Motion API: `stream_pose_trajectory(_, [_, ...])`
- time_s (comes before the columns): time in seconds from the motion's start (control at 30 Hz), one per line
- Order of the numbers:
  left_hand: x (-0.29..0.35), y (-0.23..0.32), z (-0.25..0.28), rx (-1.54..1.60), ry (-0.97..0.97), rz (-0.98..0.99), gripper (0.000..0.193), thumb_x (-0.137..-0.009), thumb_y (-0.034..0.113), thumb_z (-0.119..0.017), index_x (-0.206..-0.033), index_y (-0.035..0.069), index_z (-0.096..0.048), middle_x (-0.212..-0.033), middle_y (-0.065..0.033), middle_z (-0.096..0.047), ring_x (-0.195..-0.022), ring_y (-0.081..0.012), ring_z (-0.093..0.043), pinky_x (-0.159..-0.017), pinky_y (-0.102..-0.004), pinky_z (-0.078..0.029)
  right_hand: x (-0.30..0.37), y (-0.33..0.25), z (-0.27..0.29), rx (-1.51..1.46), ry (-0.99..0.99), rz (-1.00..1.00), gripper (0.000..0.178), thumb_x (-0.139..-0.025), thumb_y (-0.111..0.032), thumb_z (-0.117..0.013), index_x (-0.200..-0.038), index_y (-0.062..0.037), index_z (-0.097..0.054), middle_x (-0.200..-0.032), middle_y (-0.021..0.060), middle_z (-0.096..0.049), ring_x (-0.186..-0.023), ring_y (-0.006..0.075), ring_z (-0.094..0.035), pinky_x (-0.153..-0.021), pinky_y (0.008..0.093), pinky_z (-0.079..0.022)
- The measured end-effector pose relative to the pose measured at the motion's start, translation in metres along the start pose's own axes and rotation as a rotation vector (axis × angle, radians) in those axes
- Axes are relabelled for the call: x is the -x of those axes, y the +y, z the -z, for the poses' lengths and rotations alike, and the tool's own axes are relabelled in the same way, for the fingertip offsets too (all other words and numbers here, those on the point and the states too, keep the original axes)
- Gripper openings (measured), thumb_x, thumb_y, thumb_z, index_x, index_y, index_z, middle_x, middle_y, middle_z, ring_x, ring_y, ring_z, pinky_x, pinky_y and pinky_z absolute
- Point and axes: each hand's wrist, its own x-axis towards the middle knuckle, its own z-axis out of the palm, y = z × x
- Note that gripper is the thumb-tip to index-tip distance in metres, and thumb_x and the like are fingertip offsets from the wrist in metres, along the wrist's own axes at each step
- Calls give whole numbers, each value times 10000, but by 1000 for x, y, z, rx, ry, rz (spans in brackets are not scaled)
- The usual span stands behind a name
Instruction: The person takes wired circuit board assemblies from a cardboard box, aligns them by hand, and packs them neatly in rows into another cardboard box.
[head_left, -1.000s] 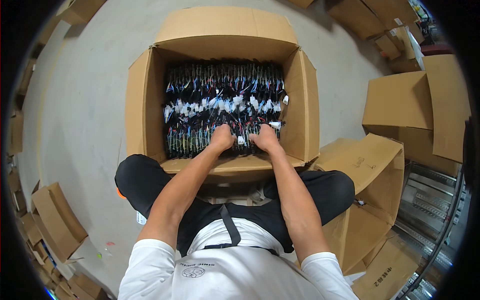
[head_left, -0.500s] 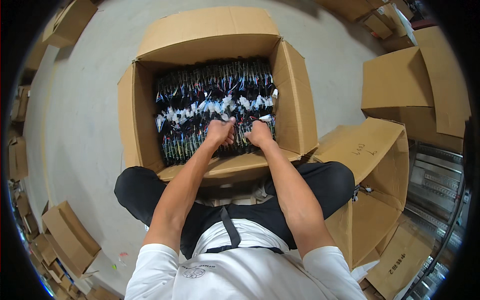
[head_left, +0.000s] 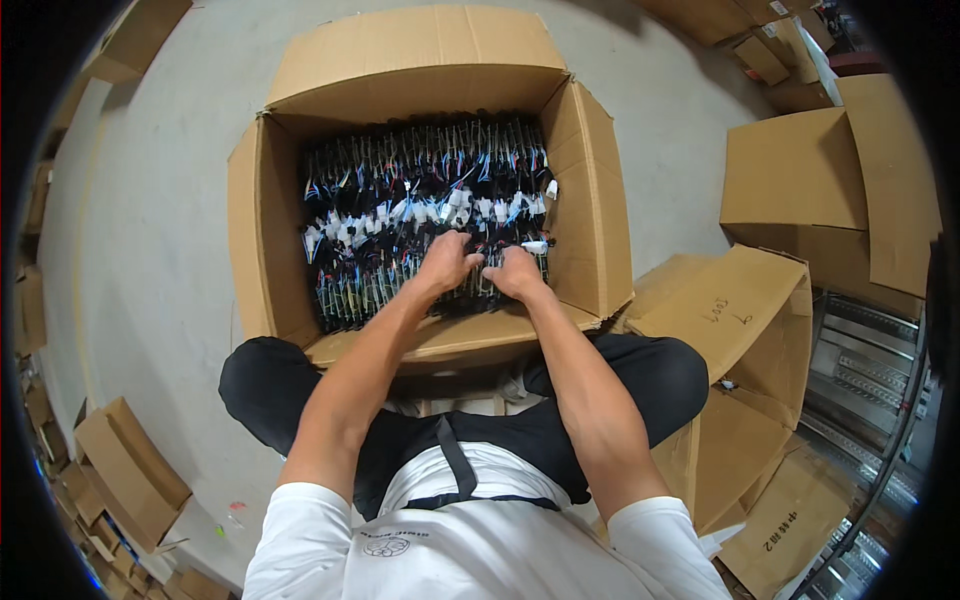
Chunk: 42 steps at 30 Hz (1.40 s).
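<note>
An open cardboard box (head_left: 593,200) stands in front of my knees, packed with rows of black wire harnesses (head_left: 400,160). They have coloured wires, and a band of white connectors (head_left: 375,225) runs across the middle. Over the near right part of the rows, my left hand (head_left: 447,265) has its fingers curled down and closed among the wires. Close beside it on the right, my right hand (head_left: 515,273) is closed in the same way on the harnesses. The fingertips are partly hidden, so the exact piece pinched is unclear. A white connector (head_left: 536,247) lies just beyond my right hand.
An opened cardboard box (head_left: 715,300) lies tilted against the right side, near my knee. Another large box (head_left: 795,170) stands farther right, above a metal roller rack (head_left: 860,370). A smaller carton (head_left: 130,470) sits on the floor at left.
My left hand has shifted slightly toward the right one, and its fingers have turned down into the wires. My right hand stays nearly in place. The view has tilted a little.
</note>
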Motion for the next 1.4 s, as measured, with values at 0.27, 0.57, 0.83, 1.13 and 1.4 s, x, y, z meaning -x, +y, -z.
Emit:
stream_pose_trajectory(0.27, [13,-7,-5,41,62,-78,206,-826,135,-770,-888,-33,-669,-825,-179,-708,-749,-301,-696,-663,-390,-534,9,-3,-14,66,16,34,374,-788,-228,-763,-1009,52,-649,-1063,290,-673,-1051,425,-642,-920,486,-508])
stream_pose_trajectory(0.57, [7,33,8,400,67,-378,213,-899,32,-586,-1069,-40,-692,-1084,-213,-702,-1016,-331,-688,-884,-371,-541,-2,4,-35,94,-90,73,224,-873,-138,-602,-1055,-38,-687,-1073,262,-685,-1056,419,-648,-919,489,-521])
stream_pose_trajectory(0.83, [-17,18,6,-199,-138,-542,332,-1012,278,-509,-1166,23,-657,-1239,-196,-645,-1292,-342,-520,-1100,-462,-393,1,12,-58,132,84,225,330,-904,-121,-568,-1223,-55,-618,-1093,234,-696,-1015,415,-670,-921,496,-533])
stream_pose_trajectory(1.13, [-29,-14,0,-488,-25,-503,451,-1030,348,-471,-1375,63,-525,-1550,-114,-395,-1463,-332,-301,-1200,-499,-228,9,4,-24,1,60,93,381,-861,-178,-713,-1104,75,-565,-985,321,-671,-968,469,-655,-868,526,-521])
stream_pose_trajectory(1.4, [-22,-17,-14,-492,105,-538,435,-1001,301,-504,-1331,19,-541,-1520,-136,-428,-1428,-332,-356,-1159,-489,-271,7,-3,-40,123,-66,91,460,-842,-51,-642,-1180,148,-402,-970,339,-661,-982,456,-661,-872,492,-536])
